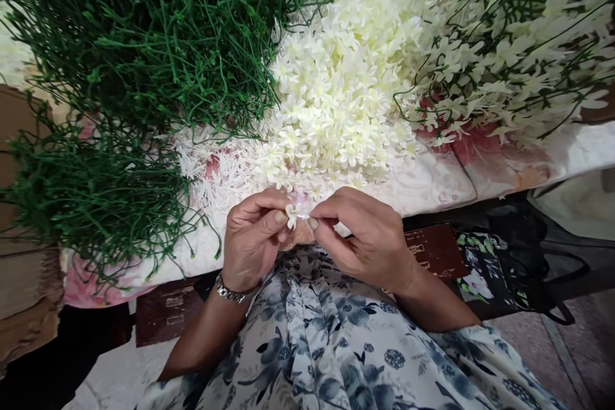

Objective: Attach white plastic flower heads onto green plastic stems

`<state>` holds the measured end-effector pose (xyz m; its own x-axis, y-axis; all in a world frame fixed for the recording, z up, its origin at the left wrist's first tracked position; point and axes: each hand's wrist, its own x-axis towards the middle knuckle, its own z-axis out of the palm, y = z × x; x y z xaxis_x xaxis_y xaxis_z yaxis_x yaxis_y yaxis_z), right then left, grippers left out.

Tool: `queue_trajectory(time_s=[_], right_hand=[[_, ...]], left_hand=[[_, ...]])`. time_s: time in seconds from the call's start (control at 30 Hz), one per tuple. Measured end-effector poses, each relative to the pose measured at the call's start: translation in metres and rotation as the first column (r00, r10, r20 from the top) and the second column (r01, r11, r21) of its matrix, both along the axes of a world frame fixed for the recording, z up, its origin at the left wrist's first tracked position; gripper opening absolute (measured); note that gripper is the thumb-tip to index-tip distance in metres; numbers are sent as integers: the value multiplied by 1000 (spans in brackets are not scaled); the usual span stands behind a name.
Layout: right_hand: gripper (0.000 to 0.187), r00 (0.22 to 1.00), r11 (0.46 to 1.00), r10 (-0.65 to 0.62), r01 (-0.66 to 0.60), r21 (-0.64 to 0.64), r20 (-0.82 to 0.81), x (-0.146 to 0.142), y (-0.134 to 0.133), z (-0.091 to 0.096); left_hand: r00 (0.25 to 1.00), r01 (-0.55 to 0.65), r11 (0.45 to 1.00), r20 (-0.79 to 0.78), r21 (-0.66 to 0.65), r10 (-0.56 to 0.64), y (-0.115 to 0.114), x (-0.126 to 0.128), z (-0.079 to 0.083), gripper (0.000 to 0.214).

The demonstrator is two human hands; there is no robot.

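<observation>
My left hand and my right hand meet just in front of my lap, both pinched on one small white artificial flower. A metal bracelet circles my left wrist. Right behind the hands lies a big heap of loose white flower heads on a quilted floral cloth. A mound of bare green plastic stems fills the left side. Finished sprays of stems with white flowers lie at the right.
White stamen-like pieces are scattered between the green stems and the flower heap. A dark floral bag with black straps sits on the floor at the right. Brown cardboard stands at the left edge. My blue floral dress covers my lap.
</observation>
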<state>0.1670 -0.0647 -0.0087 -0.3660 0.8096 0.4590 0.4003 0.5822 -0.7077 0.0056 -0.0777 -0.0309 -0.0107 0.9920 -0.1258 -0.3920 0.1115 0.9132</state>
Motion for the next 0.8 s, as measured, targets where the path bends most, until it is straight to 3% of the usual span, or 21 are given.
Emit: queue_trajectory(time_s=[0.27, 0.43, 0.53, 0.8], right_hand=[[18, 990, 998, 7, -16, 62, 143, -9, 1, -2], [19, 989, 1000, 4, -8, 23, 150, -10, 0, -3], [17, 989, 1000, 13, -14, 9, 146, -10, 0, -4], [11, 999, 999, 27, -26, -40, 39, -14, -4, -19]], left_hand=[[998, -8, 996, -56, 88, 13, -3, -2, -7, 8], [942, -58, 953, -300, 297, 151, -4, -3, -8, 15], [889, -29, 923, -412, 383, 199, -5, -3, -8, 21], [884, 75, 935, -457, 346, 98, -10, -3, -9, 20]])
